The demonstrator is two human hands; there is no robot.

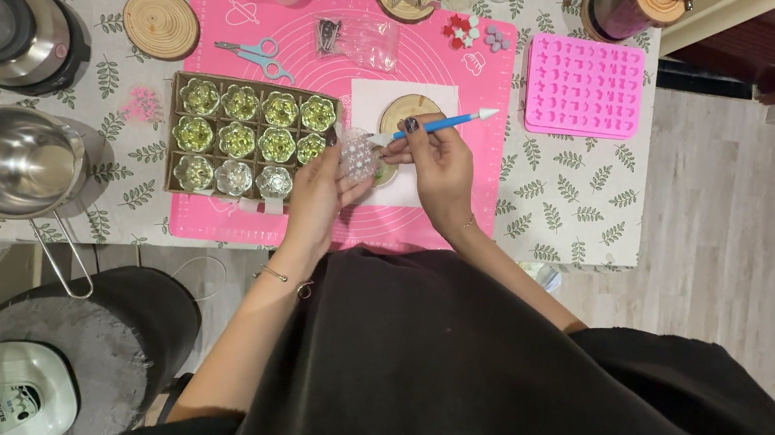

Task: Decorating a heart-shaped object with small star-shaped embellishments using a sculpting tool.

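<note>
Seated over a pink craft mat (425, 51) on a leaf-print tablecloth (586, 190), you hold a small clear, bumpy cup (357, 156) in your left hand (319, 197) while your right hand (441, 165) grips a blue pen-like tool (440, 124) with a white tip. The cup sits just in front of your chest, over the near edge of the mat, beside the cardboard tray (176, 116) of filled flower-shaped cups (240, 137).

Left hand: fingers curled part-way round the cup, thumb and fingertips pinching its sides, palm not fully closed. Right hand: closed firmly on the tool, pen-fashion, with the white tip pointing away to the right and lying level, well clear of the cup. A round wooden slice (408, 109) on a white sheet (371, 99) lies just beyond your knuckles.

To work cleanly here, it looks wise to keep the cup upright and steady, low over the mat, so anything that falls lands on the silicone. Judging by the grip, you would want to turn the tool so its working end meets the cup, and brace the right wrist against the table edge for control. Light pressure seems best; the cup looks thin and could slip.

Scissors (253, 54), a pink silicone mould (583, 84) and a steel pot (14, 164) stand near.
</note>
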